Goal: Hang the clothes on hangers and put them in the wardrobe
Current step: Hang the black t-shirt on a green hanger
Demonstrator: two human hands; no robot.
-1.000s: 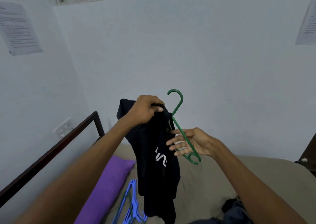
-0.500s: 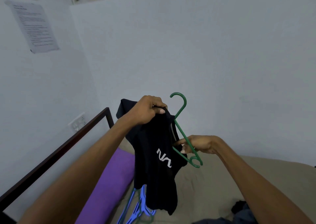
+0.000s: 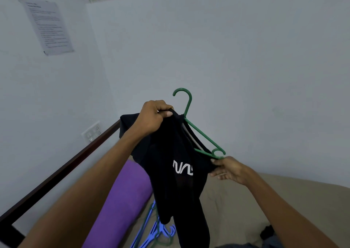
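Note:
A black T-shirt (image 3: 176, 187) with white lettering hangs in front of me above the bed. A green plastic hanger (image 3: 200, 134) sticks out of its neck, hook upward, right arm bare. My left hand (image 3: 154, 117) grips the shirt's collar at the top, beside the hanger's hook. My right hand (image 3: 228, 169) pinches the shirt's fabric just below the hanger's right end and holds it stretched out to the right. The hanger's left arm is hidden inside the shirt.
Below lies a bed with a beige sheet (image 3: 265, 196), a purple pillow (image 3: 121, 200) and several blue and green hangers (image 3: 157, 230). Dark clothes (image 3: 269, 236) lie at the lower right. A dark bed rail (image 3: 62, 170) runs along the left wall.
My right hand left the hanger's lower end, took hold of the shirt's fabric and pulled it out to the right. My view has tilted and shifted.

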